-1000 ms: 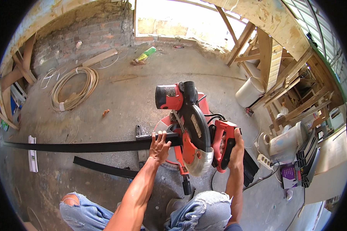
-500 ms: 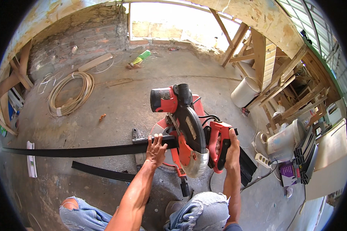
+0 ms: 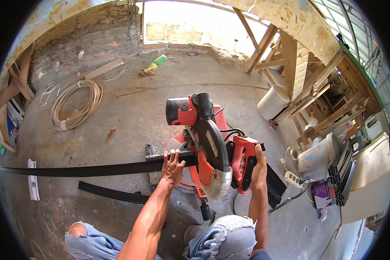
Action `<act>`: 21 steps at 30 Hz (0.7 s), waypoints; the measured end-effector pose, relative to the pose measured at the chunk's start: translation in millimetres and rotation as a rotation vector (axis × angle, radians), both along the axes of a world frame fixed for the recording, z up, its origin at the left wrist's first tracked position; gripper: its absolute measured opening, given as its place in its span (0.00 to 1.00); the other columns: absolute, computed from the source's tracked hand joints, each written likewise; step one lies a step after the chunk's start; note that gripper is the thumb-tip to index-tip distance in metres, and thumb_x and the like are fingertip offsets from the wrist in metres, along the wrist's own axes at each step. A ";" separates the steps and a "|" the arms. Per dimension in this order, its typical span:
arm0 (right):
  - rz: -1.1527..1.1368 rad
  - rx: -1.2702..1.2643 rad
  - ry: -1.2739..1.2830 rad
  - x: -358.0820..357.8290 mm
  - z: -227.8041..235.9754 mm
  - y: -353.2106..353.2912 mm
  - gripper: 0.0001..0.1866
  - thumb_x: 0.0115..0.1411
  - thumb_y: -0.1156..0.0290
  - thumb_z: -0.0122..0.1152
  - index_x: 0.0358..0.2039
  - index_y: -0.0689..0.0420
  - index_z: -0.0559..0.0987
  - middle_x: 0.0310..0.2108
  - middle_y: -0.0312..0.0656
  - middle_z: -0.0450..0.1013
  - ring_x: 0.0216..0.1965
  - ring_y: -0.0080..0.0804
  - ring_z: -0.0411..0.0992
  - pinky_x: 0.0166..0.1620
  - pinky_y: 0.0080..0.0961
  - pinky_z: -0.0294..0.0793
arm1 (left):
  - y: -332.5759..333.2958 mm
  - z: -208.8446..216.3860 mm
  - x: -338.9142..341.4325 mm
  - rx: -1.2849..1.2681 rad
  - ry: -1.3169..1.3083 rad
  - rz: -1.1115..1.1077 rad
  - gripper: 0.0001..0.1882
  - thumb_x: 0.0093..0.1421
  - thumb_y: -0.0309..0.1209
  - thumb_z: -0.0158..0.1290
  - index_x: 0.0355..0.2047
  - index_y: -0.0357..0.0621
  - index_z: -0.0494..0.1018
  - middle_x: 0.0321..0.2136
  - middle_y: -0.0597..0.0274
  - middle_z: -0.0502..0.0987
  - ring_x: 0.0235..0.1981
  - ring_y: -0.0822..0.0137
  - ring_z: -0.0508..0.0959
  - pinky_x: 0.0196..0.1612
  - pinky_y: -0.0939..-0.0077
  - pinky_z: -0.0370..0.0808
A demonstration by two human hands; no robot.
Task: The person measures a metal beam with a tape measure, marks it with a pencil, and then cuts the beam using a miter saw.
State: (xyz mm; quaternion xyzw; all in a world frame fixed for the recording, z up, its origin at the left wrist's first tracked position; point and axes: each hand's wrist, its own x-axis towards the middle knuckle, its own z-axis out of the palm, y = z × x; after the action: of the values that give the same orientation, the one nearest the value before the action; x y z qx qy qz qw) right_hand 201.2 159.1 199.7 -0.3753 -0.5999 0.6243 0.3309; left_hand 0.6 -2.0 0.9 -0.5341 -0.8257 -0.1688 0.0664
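Note:
A red and black miter saw [image 3: 214, 143] stands on the floor in front of my knees. My right hand [image 3: 258, 171] is wrapped round its red handle [image 3: 240, 162]. At the saw's left side my left hand [image 3: 172, 169] holds a long black strip [image 3: 86, 170] against the fence, fingers over the top. That strip runs far out to the left, across a short white profile piece [image 3: 33, 188]. The silvery blade guard [image 3: 218, 184] hides the blade, so I cannot tell whether it touches the strip or spins. Right of the saw lies another black length [image 3: 275, 188].
A shorter black strip [image 3: 112, 194] lies nearer my left knee. Coiled hose [image 3: 78, 105] and a green bottle [image 3: 159, 61] are farther off. At right are a power strip [image 3: 293, 178], a purple box [image 3: 322, 195], a bucket [image 3: 318, 158], a white cylinder [image 3: 273, 102] and stacked timber [image 3: 333, 117].
The whole view has shifted slightly, so everything sits a little farther left in it. Both hands keep their places on the strip and the saw handle.

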 end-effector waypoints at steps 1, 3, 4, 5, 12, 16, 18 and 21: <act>-0.001 0.004 0.000 0.0 0.4 -0.7 0.37 0.63 0.32 0.47 0.29 0.61 0.78 0.16 0.36 0.70 0.15 0.23 0.68 0.20 0.21 0.67 | 0.1 -0.4 0.1 0.001 -0.001 -0.001 0.13 0.50 0.38 0.64 0.35 0.50 0.80 0.59 0.46 0.64 0.64 0.48 0.59 0.66 0.40 0.49; -0.004 -0.001 0.006 0.6 -1.8 -0.4 0.38 0.63 0.32 0.48 0.29 0.61 0.78 0.16 0.36 0.70 0.16 0.23 0.68 0.20 0.21 0.67 | 0.0 0.0 0.6 0.007 0.000 0.002 0.12 0.51 0.38 0.63 0.35 0.49 0.79 0.59 0.46 0.64 0.64 0.48 0.59 0.66 0.40 0.49; -0.005 -0.008 0.014 0.8 -3.0 -0.2 0.38 0.63 0.32 0.48 0.29 0.61 0.78 0.17 0.36 0.70 0.16 0.23 0.68 0.20 0.21 0.67 | 0.0 -0.2 0.1 0.008 -0.001 0.001 0.12 0.51 0.38 0.63 0.35 0.49 0.79 0.59 0.46 0.64 0.64 0.48 0.59 0.66 0.40 0.49; -0.007 -0.006 0.012 1.5 -3.2 -0.1 0.38 0.63 0.32 0.48 0.29 0.61 0.78 0.17 0.36 0.70 0.16 0.23 0.68 0.20 0.21 0.67 | 0.5 -0.1 0.1 -0.006 0.012 0.002 0.13 0.51 0.37 0.63 0.35 0.49 0.79 0.59 0.46 0.64 0.64 0.48 0.59 0.66 0.40 0.49; 0.010 -0.002 0.008 4.7 -6.0 -0.9 0.39 0.62 0.30 0.48 0.29 0.61 0.78 0.17 0.36 0.70 0.16 0.23 0.68 0.20 0.21 0.67 | 0.3 0.0 1.4 -0.023 0.009 0.002 0.13 0.51 0.36 0.63 0.37 0.50 0.80 0.59 0.45 0.64 0.64 0.48 0.59 0.66 0.40 0.48; -0.008 0.001 0.015 4.5 -7.9 -2.3 0.38 0.62 0.31 0.47 0.29 0.60 0.77 0.16 0.36 0.69 0.16 0.23 0.68 0.20 0.21 0.67 | 1.0 0.1 0.7 -0.023 0.002 0.004 0.13 0.51 0.36 0.63 0.37 0.50 0.80 0.59 0.45 0.63 0.64 0.48 0.59 0.66 0.40 0.48; -0.005 0.006 0.017 4.9 -6.7 -2.9 0.38 0.63 0.31 0.47 0.29 0.60 0.77 0.16 0.35 0.69 0.16 0.23 0.68 0.20 0.21 0.67 | 1.1 1.1 0.6 -0.035 -0.003 0.004 0.13 0.51 0.36 0.63 0.37 0.50 0.80 0.59 0.45 0.63 0.65 0.48 0.59 0.66 0.40 0.48; 0.002 0.005 0.017 6.3 -7.6 -3.0 0.38 0.63 0.31 0.46 0.29 0.60 0.77 0.16 0.35 0.69 0.15 0.23 0.68 0.19 0.20 0.67 | 1.2 4.0 1.3 -0.037 -0.014 -0.005 0.13 0.51 0.36 0.63 0.37 0.50 0.80 0.59 0.45 0.63 0.65 0.48 0.59 0.67 0.40 0.48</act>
State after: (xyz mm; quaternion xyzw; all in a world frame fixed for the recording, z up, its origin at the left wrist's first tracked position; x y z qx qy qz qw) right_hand 207.5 156.1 192.1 -0.3688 -0.5988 0.6263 0.3364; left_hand 1.8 -0.8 4.9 -0.5360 -0.8278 -0.1575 0.0505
